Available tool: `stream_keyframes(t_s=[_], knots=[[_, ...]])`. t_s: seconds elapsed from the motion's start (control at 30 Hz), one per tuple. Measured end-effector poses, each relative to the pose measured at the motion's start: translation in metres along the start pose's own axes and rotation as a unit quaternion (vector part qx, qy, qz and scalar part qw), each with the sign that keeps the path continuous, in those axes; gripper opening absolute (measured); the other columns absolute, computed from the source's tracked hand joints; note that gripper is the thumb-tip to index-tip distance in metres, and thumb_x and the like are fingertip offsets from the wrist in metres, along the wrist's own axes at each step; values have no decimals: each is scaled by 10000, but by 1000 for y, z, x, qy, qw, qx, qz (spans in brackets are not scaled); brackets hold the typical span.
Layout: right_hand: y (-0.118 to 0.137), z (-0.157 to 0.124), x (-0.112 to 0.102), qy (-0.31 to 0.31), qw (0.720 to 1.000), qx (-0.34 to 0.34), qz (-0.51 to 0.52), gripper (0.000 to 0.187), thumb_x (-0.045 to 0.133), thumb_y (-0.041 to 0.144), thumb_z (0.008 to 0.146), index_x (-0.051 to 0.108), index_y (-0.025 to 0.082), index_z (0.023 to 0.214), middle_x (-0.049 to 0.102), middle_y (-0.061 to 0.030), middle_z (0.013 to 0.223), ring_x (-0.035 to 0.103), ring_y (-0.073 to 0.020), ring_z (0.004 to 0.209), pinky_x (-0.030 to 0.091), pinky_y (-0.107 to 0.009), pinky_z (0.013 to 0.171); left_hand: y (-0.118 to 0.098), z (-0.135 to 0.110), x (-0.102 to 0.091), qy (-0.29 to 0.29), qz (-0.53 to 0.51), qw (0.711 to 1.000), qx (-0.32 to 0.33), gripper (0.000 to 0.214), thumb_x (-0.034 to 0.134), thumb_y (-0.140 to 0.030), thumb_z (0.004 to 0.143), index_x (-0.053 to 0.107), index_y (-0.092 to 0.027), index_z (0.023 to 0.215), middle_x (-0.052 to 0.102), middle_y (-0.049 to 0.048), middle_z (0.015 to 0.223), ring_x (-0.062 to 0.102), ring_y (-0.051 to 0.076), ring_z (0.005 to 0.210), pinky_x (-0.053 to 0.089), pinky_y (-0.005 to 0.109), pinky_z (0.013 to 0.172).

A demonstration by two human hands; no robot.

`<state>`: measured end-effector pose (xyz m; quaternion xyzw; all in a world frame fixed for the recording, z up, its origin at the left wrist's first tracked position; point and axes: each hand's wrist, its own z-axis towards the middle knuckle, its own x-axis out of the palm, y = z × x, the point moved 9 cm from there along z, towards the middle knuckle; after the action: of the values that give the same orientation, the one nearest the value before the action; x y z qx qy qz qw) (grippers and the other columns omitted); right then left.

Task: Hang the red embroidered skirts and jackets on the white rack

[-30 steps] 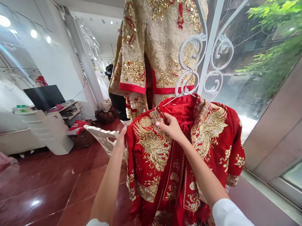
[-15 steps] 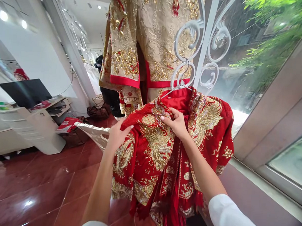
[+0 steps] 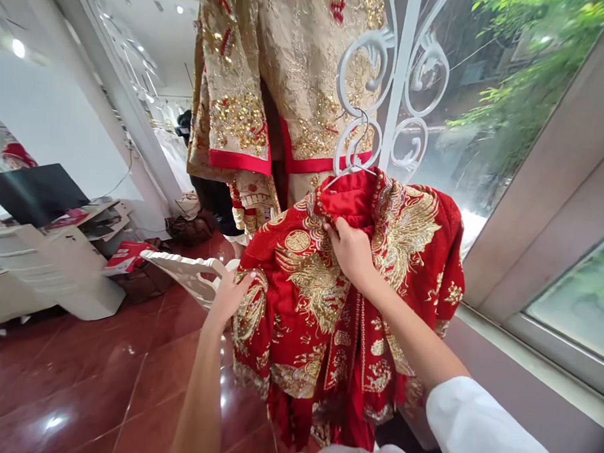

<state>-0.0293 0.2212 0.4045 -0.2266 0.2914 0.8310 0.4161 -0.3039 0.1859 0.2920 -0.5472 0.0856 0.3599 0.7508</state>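
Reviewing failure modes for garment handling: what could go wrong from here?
The right hand grips the red jacket at its beaded collar; a hard tug might snag the embroidery. The hanger hooks only on a thin scroll of the white rack, so it could slip off. The left hand holds the sleeve edge.

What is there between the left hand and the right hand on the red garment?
In the head view, between the left hand and the right hand lies the front of the red garment, with gold embroidery on it.

no legible txt, no labels, brands or nos. anywhere in view
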Motion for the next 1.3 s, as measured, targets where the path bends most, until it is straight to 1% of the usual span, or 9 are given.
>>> stream_keyframes(t_s=[0.1, 0.27, 0.43, 0.63, 0.77, 0.87, 1.0, 1.17, 1.3], knots=[[-1, -20, -3, 23, 998, 3, -52, 251, 408, 300, 948, 597, 134, 945, 643, -88, 718, 558, -175, 574, 337, -273, 529, -16, 6, 14, 37, -17, 997, 63, 569, 515, -498, 798, 479, -178, 1267, 552, 140, 1277, 525, 281, 1176, 407, 453, 1008], [-24, -22, -86, -195, 980, -12, -50, 372, 460, 382, 904, 539, 166, 1197, 620, -125, 1098, 565, -254, 978, 439, -415, 828, -121, 13, -3, -98, 93, 961, 243, 558, 487, -467, 851, 405, -217, 1343, 440, 98, 1396, 388, 252, 1303, 238, 452, 1121], [-62, 15, -84, -112, 988, -60, -92, 623, 564, 333, 802, 386, 185, 1381, 459, -137, 1347, 389, -335, 1232, 315, -558, 981, -202, 39, 38, -29, 178, 939, 294, 520, 434, -450, 895, 446, -154, 1321, 542, 139, 1296, 509, 286, 1175, 363, 429, 996], [-93, 46, -93, -72, 996, -49, -19, 324, 455, 152, 860, 601, 183, 1147, 628, -57, 912, 551, -181, 841, 407, -361, 799, -206, 67, 37, -81, 149, 950, 262, 390, 451, -464, 889, 620, -152, 1051, 656, 65, 857, 601, 216, 809, 406, 293, 738], [-103, 68, -107, -66, 996, 8, 61, 256, 501, 268, 899, 586, 119, 709, 468, 0, 598, 426, -104, 615, 374, -281, 680, -214, 96, 26, -72, 66, 959, 267, 466, 365, -534, 896, 584, -147, 757, 512, 9, 611, 502, 142, 620, 374, 245, 633], [-89, 61, -94, -52, 996, 3, 76, 285, 429, 295, 943, 582, 99, 804, 557, -42, 709, 478, -121, 682, 388, -284, 728, -216, 127, 42, 22, 44, 974, 221, 531, 282, -562, 904, 512, -169, 630, 426, 0, 529, 444, 135, 550, 375, 258, 598], [-61, 34, -83, -53, 994, -96, -27, 535, 462, 401, 921, 445, 15, 1292, 499, -239, 1281, 469, -301, 1124, 340, -436, 954, -200, 140, 75, 178, 120, 967, 135, 531, 282, -547, 896, 518, -182, 592, 503, 36, 557, 503, 178, 608, 409, 303, 666], [-121, 38, -112, 0, 994, -75, 81, 367, 503, 379, 889, 615, 163, 1165, 653, -99, 1091, 571, -224, 1003, 417, -406, 891, -208, 97, 38, -28, 199, 958, 203, 556, 273, -573, 888, 620, -156, 769, 606, 88, 691, 584, 231, 768, 411, 314, 744], [-173, 35, -112, 47, 976, -39, 211, 359, 561, 428, 825, 667, 174, 1055, 680, -69, 1000, 589, -188, 922, 455, -358, 808, -214, 51, 37, -77, 214, 932, 281, 486, 375, -533, 864, 576, -158, 1097, 653, 113, 984, 590, 261, 951, 418, 319, 810]])
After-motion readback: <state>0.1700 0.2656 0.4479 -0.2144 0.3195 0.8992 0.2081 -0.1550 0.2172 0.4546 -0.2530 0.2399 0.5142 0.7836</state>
